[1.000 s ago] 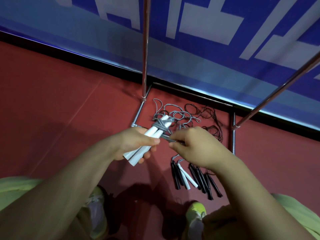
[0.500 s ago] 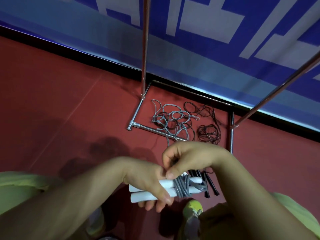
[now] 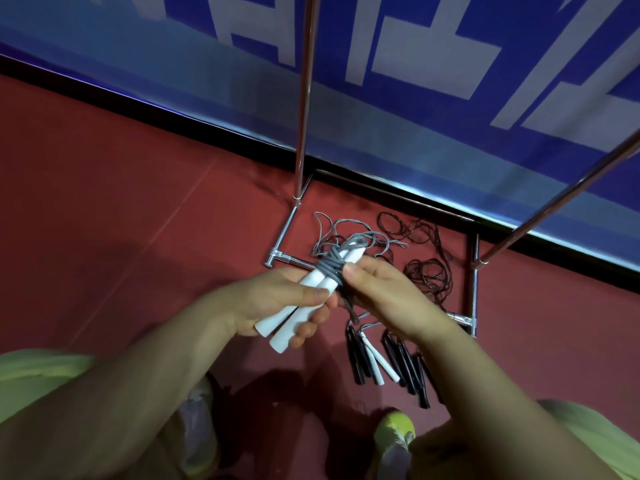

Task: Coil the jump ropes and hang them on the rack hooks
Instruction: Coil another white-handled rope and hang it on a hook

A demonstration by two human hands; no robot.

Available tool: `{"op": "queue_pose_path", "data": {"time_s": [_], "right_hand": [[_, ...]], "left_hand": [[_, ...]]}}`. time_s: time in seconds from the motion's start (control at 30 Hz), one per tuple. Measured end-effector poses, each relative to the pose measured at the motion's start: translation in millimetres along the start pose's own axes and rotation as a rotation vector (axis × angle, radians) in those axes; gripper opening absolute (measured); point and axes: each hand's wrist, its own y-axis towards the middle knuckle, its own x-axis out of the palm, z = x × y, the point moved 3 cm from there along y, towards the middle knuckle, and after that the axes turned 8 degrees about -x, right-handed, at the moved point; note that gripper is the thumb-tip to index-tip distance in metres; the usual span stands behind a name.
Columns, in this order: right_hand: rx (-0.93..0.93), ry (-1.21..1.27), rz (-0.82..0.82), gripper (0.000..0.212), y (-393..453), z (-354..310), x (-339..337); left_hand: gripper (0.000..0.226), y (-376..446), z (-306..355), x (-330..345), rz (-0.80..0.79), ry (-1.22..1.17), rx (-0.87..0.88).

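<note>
Between both hands (image 3: 277,299), wrapped rope handles (image 3: 313,287)

A jump rope with two white handles (image 3: 304,299) side by side has its grey cord (image 3: 331,268) wound tight around them near the top. It is held up off the red floor, tilted. More ropes lie on the floor: loose grey cord (image 3: 332,230) and dark cord (image 3: 427,271) in messy loops inside the shiny metal rack (image 3: 304,116) base, with black handles (image 3: 405,362) and white handles (image 3: 379,363) lined up nearer.

Both hands (image 3: 277,299) grip white handles (image 3: 311,285) wrapped in grey rope (image 3: 330,268).
</note>
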Motion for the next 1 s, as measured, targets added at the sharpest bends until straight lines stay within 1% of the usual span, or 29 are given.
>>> {"op": "queue_pose_path", "data": {"time_s": [0.07, 0.13, 0.2, 0.33, 0.47, 0.53, 0.6, 0.67, 0.73, 0.77, 0.83, 0.9, 0.93, 0.97, 1.0], "right_hand": [[0.062, -0.091, 0.098, 0.034, -2, 1, -4], [0.104, -0.132, 0.145, 0.032, 0, 3, -4], [0.163, -0.144, 0.131, 0.033, -2, 6, -4], [0.263, -0.147, 0.148, 0.027, -3, 9, -5], [0.290, -0.111, 0.202, 0.011, -6, 10, -9], [0.301, -0.033, 0.214, 0.002, -7, 8, -9], [0.298, 0.031, 0.238, 0.010, -7, 6, -9], [0.288, 0.040, 0.246, 0.014, -7, 3, -6], [0.274, 0.020, 0.235, 0.014, -7, 0, -3], [0.268, 0.000, 0.237, 0.017, -6, 0, -1], [0.255, -0.016, 0.276, 0.014, -4, 2, 1], [0.251, 0.026, 0.326, 0.010, -2, 6, 1], [0.244, 0.054, 0.339, 0.011, -1, 5, 1], [0.224, 0.080, 0.338, 0.011, -1, 4, -1], [0.196, 0.100, 0.329, 0.010, -1, 2, -2]], "left_hand": [[0.012, 3, 0, -1, 0.050, 0.014, 0.009], [0.011, 5, 0, -4, 0.125, 0.061, 0.004], [0.008, 8, -1, -5, 0.210, 0.154, -0.013], [0.008, 12, -2, -8, 0.375, 0.351, -0.090], [0.007, 17, -2, -11, 0.452, 0.476, -0.107], [0.012, 19, 0, -9, 0.489, 0.504, -0.103], [0.019, 20, 3, -6, 0.553, 0.608, -0.080], [0.023, 18, 9, -4, 0.623, 0.826, -0.032], [0.020, 17, 11, -1, 0.644, 1.030, -0.006], [0.020, 16, 10, -1, 0.634, 1.072, -0.001], [0.027, 13, 9, -1, 0.600, 1.090, -0.009], [0.035, 11, 8, -3, 0.579, 1.113, -0.062], [0.034, 10, 9, -5, 0.563, 1.120, -0.095], [0.033, 8, 10, -6, 0.552, 1.097, -0.093], [0.034, 6, 12, -9, 0.520, 1.003, -0.090]]}}
